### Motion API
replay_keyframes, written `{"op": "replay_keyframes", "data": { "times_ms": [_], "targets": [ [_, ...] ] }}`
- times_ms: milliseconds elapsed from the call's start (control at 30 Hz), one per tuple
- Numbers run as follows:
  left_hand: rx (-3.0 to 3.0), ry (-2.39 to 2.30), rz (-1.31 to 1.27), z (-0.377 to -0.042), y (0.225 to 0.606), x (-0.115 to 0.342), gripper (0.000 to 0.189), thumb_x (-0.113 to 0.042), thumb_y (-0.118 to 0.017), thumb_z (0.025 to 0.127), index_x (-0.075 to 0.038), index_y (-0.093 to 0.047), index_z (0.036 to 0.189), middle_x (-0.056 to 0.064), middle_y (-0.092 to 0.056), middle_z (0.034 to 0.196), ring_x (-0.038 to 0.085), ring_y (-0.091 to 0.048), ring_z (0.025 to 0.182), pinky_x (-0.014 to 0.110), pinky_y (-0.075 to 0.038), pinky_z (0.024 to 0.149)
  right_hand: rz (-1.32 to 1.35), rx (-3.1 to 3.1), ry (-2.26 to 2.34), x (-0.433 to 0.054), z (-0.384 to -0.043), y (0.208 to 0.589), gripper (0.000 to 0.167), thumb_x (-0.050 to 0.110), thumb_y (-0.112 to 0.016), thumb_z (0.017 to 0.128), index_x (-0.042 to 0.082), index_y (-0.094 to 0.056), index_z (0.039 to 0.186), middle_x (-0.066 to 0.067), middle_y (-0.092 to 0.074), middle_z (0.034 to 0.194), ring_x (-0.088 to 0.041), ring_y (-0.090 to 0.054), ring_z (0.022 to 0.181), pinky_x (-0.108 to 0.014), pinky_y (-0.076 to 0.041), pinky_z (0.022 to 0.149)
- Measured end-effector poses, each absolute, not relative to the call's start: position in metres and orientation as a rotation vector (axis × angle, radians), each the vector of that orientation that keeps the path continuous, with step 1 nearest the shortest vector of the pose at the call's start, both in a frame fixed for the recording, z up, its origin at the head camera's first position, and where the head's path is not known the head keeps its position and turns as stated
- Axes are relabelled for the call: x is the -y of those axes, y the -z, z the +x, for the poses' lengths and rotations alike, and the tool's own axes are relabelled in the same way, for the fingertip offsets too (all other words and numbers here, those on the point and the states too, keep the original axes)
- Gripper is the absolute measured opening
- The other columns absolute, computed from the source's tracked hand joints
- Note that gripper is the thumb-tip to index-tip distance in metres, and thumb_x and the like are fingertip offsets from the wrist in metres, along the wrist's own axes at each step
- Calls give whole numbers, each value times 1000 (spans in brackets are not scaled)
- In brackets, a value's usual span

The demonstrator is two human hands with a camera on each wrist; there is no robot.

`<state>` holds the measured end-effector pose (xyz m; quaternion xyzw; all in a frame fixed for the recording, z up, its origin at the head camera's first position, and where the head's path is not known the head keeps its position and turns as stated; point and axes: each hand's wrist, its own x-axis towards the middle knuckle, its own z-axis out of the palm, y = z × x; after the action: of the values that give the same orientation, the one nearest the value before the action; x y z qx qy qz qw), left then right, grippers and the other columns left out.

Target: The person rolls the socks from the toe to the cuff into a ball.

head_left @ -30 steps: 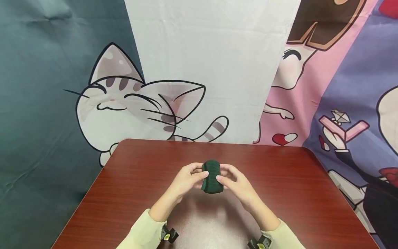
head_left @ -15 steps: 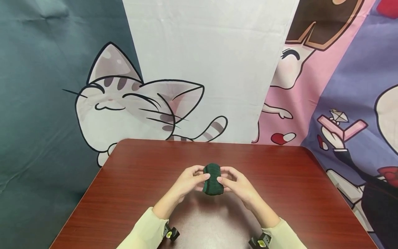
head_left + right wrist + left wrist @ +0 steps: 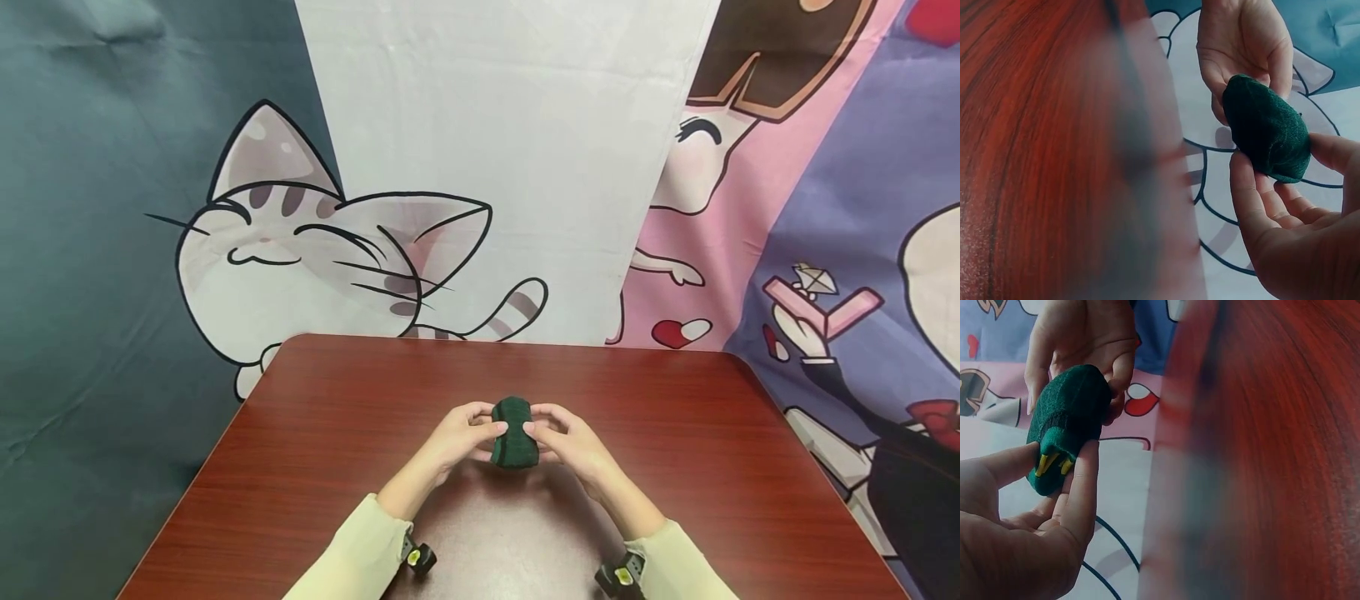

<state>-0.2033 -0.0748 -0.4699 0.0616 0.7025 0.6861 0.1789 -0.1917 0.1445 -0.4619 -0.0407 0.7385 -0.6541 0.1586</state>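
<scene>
A rolled-up bundle of dark green socks is held between both hands, above the table. My left hand pinches its left side, thumb on the near face and fingers behind. From the other side my right hand grips it the same way, the two thumb tips close together. In the left wrist view, the sock bundle shows a ribbed band and yellow bits at the end by the left fingers. The right wrist view shows the sock bundle's plain rounded end at the right fingertips.
The reddish-brown wooden table spreads beneath the hands, with a bright reflection near its front. Behind it hangs a cartoon-printed backdrop. Each wrist wears a small black camera on a strap, beside pale sleeves.
Both hands have sunk slightly with the sock bundle and kept their hold. The head view has shifted a little.
</scene>
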Motion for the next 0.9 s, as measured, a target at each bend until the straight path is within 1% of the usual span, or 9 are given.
{"op": "replay_keyframes", "data": {
  "times_ms": [233,433,533,733,900],
  "targets": [
    [-1983,-1941,151,-207,480,73,44,-17,-70,95,7,-58,129,15,-70,113,22,-71,99,39,-62,73,-73,-2150,1845,-144,-197,472,49,28,-72,94,3,-58,134,-15,-68,117,-25,-71,94,-40,-60,78],
    [-1981,-1933,112,-211,487,71,44,-18,-70,94,6,-58,129,13,-71,111,20,-71,96,38,-62,72,-57,-2183,1820,-145,-201,480,49,30,-72,94,5,-59,134,-15,-67,118,-26,-70,94,-43,-60,78],
    [-1981,-1937,102,-212,491,70,45,-17,-70,94,6,-57,130,13,-71,110,19,-71,94,38,-62,71,-57,-2185,1823,-145,-203,484,48,29,-72,94,4,-59,133,-16,-67,119,-27,-70,94,-44,-60,78],
    [-1963,-1941,72,-215,498,67,45,-17,-71,94,6,-57,130,10,-73,106,17,-71,87,35,-62,70,-44,-2189,1822,-144,-207,490,48,29,-72,94,3,-59,133,-16,-67,119,-25,-70,91,-41,-61,74],
    [-1966,-1936,51,-218,503,66,45,-17,-71,94,7,-57,130,9,-73,102,16,-71,83,34,-62,69,-52,-2168,1822,-145,-209,495,48,28,-71,95,0,-58,133,-17,-68,116,-24,-70,87,-45,-61,74]
  ]
}}
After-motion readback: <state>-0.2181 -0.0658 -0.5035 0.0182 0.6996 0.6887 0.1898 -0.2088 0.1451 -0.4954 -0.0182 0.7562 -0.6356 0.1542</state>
